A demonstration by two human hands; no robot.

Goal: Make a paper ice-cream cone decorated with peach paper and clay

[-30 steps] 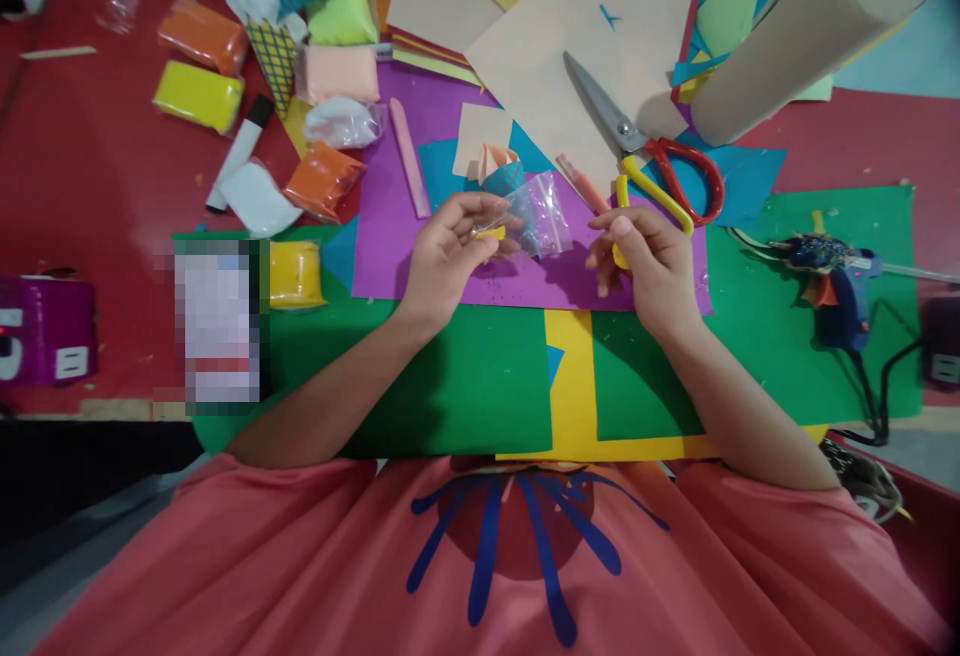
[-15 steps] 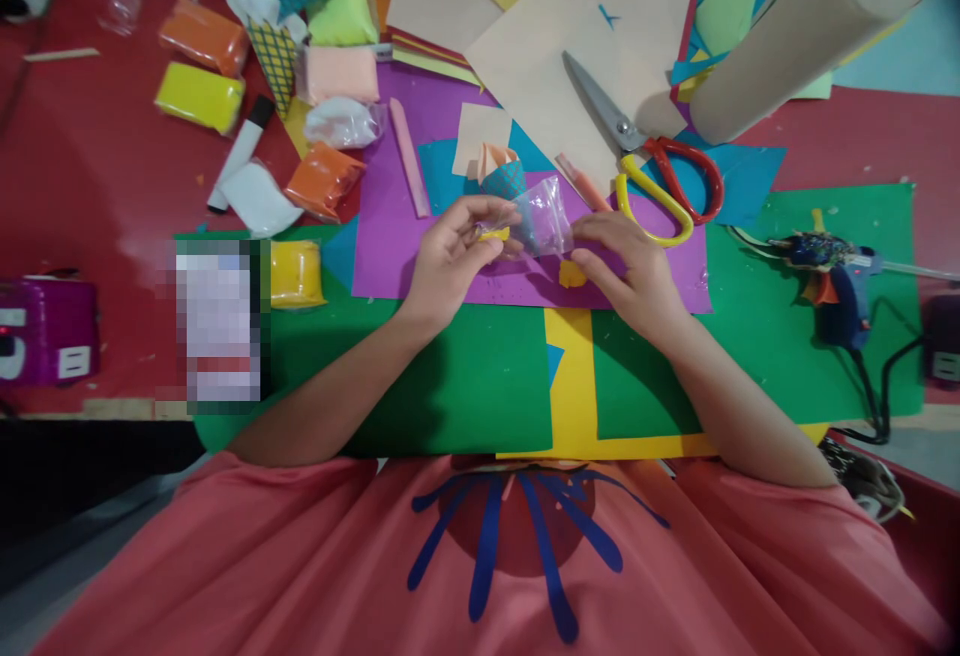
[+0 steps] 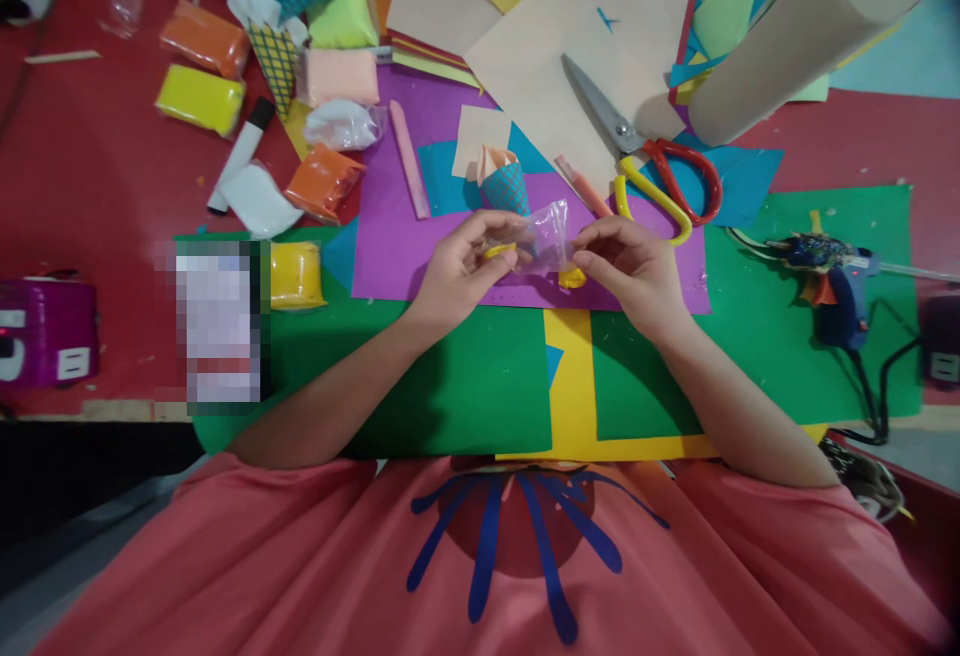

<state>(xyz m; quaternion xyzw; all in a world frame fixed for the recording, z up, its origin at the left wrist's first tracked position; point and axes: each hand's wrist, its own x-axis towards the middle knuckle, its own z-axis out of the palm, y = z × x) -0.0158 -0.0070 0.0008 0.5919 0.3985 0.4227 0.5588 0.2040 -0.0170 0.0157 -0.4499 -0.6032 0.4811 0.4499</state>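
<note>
A small clear plastic bag (image 3: 550,234) with a bit of yellow clay (image 3: 498,251) in it is held in my left hand (image 3: 463,264), its fingers closed round one end. My right hand (image 3: 634,271) is at the bag's other side with thumb and fingertips pinched together; what lies between them is hidden. Just below those fingertips is a yellow clay lump (image 3: 571,278), close against the thumb. Beyond the bag lies a small blue patterned cone (image 3: 504,184) with a peach ruffled top. Purple foam sheet (image 3: 382,261) spreads under both hands.
Scissors (image 3: 622,131) with red and yellow handles lie beyond my right hand. A glue gun (image 3: 840,281) with a cable is at the right, near a white roll (image 3: 795,46). Several clay packs, including a yellow pack (image 3: 295,275), and a phone (image 3: 219,326) are at the left.
Both hands and the bag have come slightly towards me. The right fingertips have drawn together beside the bag, and more of the yellow lump shows below them.
</note>
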